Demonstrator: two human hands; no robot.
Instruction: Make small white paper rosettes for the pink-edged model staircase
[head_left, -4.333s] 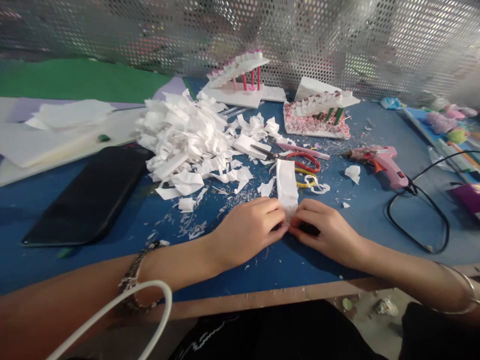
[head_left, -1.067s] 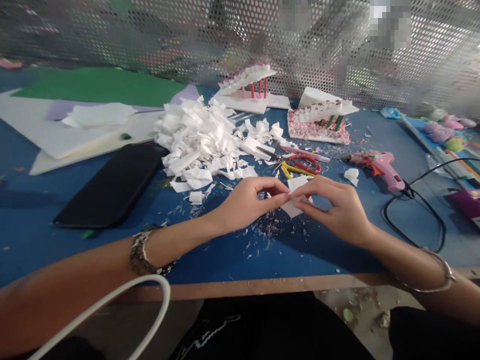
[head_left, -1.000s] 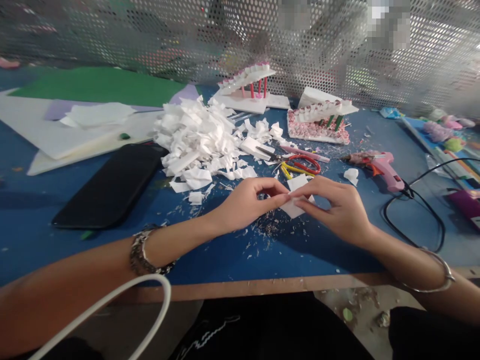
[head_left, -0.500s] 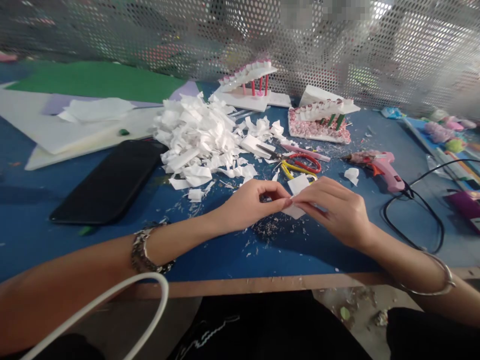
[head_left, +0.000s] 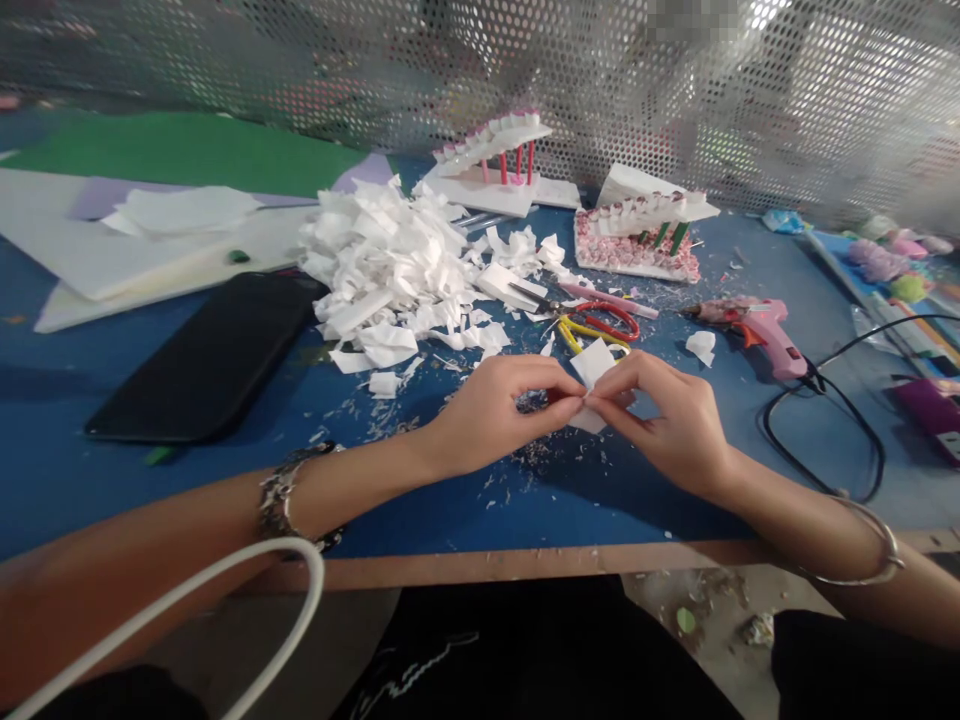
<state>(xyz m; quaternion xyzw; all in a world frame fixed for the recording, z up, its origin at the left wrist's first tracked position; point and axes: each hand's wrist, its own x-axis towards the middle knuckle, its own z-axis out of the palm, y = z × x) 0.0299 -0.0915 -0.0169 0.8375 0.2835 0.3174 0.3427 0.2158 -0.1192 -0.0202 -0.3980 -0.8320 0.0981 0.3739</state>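
Observation:
A small piece of white paper [head_left: 593, 362] is pinched at its middle between both hands, above the blue table. My left hand [head_left: 504, 412] closes thumb and forefinger on it from the left. From the right, my right hand [head_left: 669, 415] grips the same spot, fingertips touching those of the left. The paper's upper part stands above the fingers and a lower flap shows below them. Just beyond lie scissors [head_left: 615, 322] with red and yellow handles, partly covered by the paper. A big heap of torn white paper [head_left: 397, 265] spreads to the left.
A pink glue gun [head_left: 769, 325] with a black cord lies at right. Two small white models [head_left: 487, 150] on props stand at the back, before a perforated metal screen [head_left: 337, 90]. At left is a black tablet-like slab [head_left: 214, 360]; a white cable [head_left: 311, 590] loops in front.
The fingers of my right hand have bent more and drawn tighter at the pinch. The paper's upper part shows slightly more upright. The whole view has shifted a little.

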